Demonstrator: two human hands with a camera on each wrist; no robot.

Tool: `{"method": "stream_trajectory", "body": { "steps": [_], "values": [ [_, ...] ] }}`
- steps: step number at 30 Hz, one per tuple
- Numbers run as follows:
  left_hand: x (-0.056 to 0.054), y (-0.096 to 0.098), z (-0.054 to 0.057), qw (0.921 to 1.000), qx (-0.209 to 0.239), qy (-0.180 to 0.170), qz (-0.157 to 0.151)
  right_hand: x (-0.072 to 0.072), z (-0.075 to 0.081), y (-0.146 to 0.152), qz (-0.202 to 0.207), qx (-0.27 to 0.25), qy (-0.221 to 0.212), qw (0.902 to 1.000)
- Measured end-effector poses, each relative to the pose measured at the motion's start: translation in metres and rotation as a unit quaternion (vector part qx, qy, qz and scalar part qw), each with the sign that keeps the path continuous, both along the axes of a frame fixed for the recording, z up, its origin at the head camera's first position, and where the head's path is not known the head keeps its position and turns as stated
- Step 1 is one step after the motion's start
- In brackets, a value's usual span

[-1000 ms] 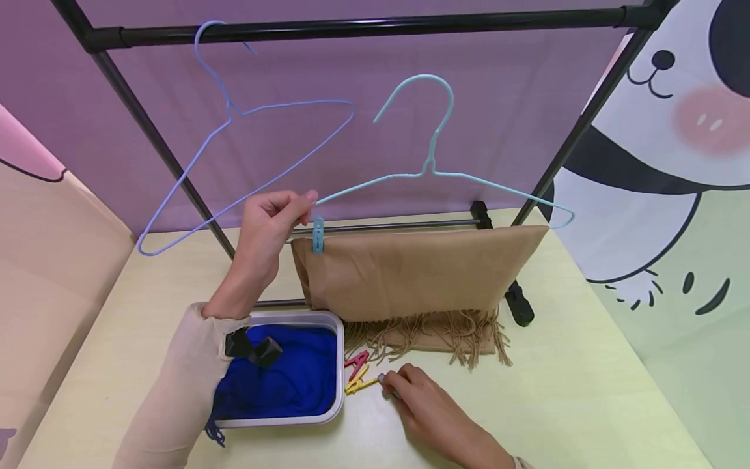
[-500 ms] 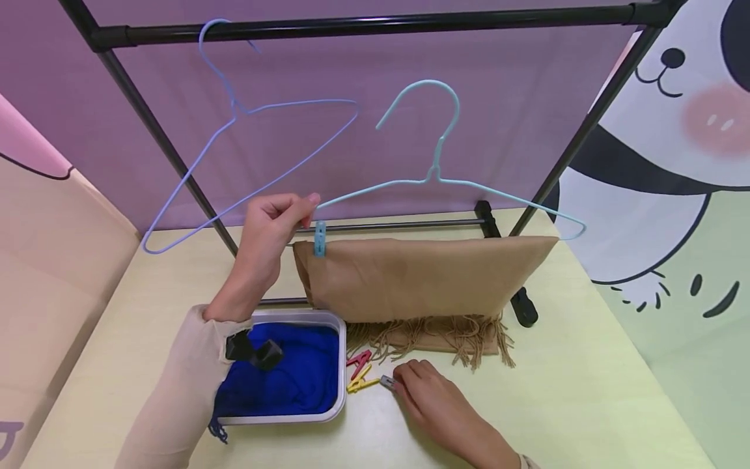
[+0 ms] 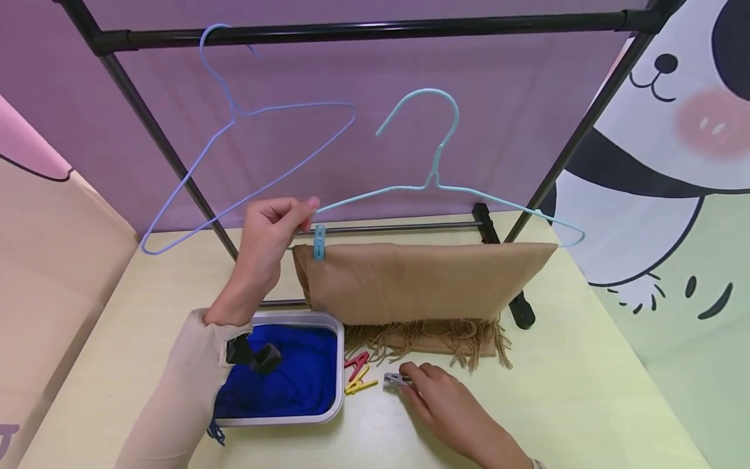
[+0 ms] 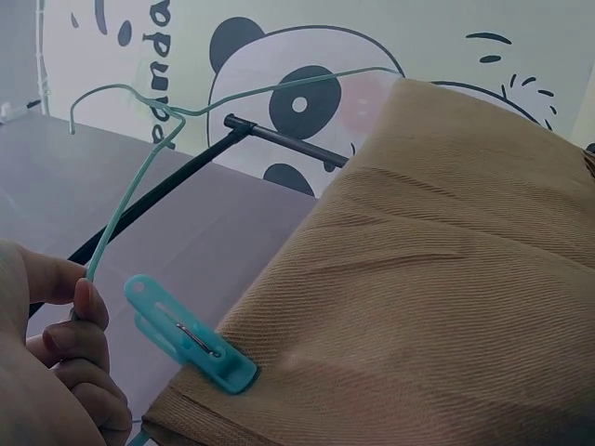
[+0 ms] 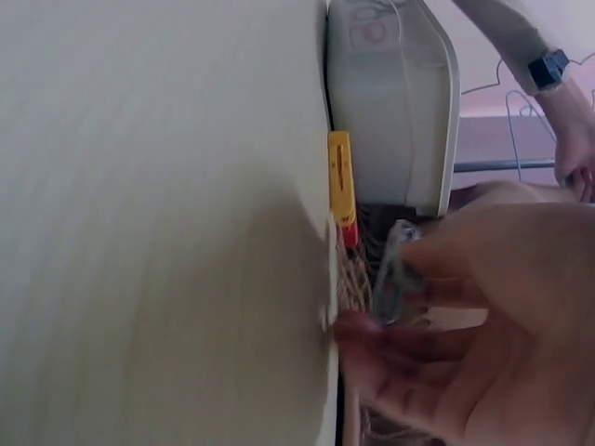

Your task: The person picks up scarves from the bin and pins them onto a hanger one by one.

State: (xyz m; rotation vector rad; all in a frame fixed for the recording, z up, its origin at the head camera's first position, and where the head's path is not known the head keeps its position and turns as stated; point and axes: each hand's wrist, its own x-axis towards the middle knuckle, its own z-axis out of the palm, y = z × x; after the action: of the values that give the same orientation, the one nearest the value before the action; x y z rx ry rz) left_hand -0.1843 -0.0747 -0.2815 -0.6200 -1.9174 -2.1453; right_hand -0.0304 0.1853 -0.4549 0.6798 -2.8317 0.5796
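My left hand (image 3: 263,241) pinches the left end of a mint-green hanger (image 3: 436,185) between thumb and fingers. Over the hanger's lower bar is draped a folded brown scarf (image 3: 422,283) with a fringe, its lower end touching the table. A blue clothespin (image 4: 195,336) clips the scarf to the bar near the left hand. Low over the table, my right hand (image 3: 448,404) holds a grey clothespin (image 3: 396,380) in its fingertips. Just left of it lie a yellow clothespin (image 3: 360,385) and a red clothespin (image 3: 357,363).
A white tub (image 3: 281,422) holding blue fabric (image 3: 287,378) stands left of the clothespins. Behind rises a black rack (image 3: 375,29), with a periwinkle hanger (image 3: 234,117) hooked on its top bar. The rack's black foot (image 3: 521,311) stands right of the scarf.
My right hand has lifted the grey clothespin away from the yellow one, slightly to the right, and more of it shows. The left hand with hanger and scarf has sunk slightly in view.
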Motion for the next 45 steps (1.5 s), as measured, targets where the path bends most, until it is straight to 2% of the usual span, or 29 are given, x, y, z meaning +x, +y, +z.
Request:
{"method": "stream_trajectory", "body": {
  "steps": [4,8,12,15,20,23,29,33,39,45],
  "values": [
    [-0.001,0.001,-0.001,0.9999,-0.004,-0.003,-0.013,-0.002,0.001,0.008,0.004,-0.025,0.046,0.9986],
    [-0.003,0.001,-0.001,0.9997,-0.007,-0.006,-0.022,-0.007,0.007,0.022,0.026,-0.066,0.100,0.9925],
    [-0.003,0.000,-0.001,0.9998,-0.008,-0.008,-0.016,-0.013,0.022,0.038,0.029,-0.135,0.106,0.9848],
    [-0.002,-0.001,-0.001,0.9999,-0.007,-0.008,-0.012,-0.016,0.037,0.050,0.014,-0.204,0.106,0.9732],
    [-0.001,-0.002,-0.001,0.9999,-0.007,-0.007,-0.008,-0.019,0.062,0.069,0.010,-0.299,0.137,0.9443],
    [-0.001,-0.001,-0.001,0.9999,-0.007,-0.006,-0.007,-0.018,0.080,0.079,0.002,-0.302,0.173,0.9377],
    [0.000,-0.001,-0.001,1.0000,-0.004,-0.005,-0.007,-0.015,0.110,0.092,-0.022,-0.268,0.232,0.9346],
    [-0.001,0.000,-0.001,0.9999,-0.005,-0.004,-0.008,-0.015,0.120,0.102,-0.028,-0.277,0.255,0.9261],
    [-0.001,0.000,-0.001,0.9999,-0.007,-0.004,-0.009,-0.017,0.137,0.105,-0.035,-0.240,0.321,0.9156],
    [-0.001,0.000,-0.001,0.9999,-0.011,0.003,-0.008,-0.019,0.155,0.106,-0.020,-0.221,0.339,0.9140]
  ]
}}
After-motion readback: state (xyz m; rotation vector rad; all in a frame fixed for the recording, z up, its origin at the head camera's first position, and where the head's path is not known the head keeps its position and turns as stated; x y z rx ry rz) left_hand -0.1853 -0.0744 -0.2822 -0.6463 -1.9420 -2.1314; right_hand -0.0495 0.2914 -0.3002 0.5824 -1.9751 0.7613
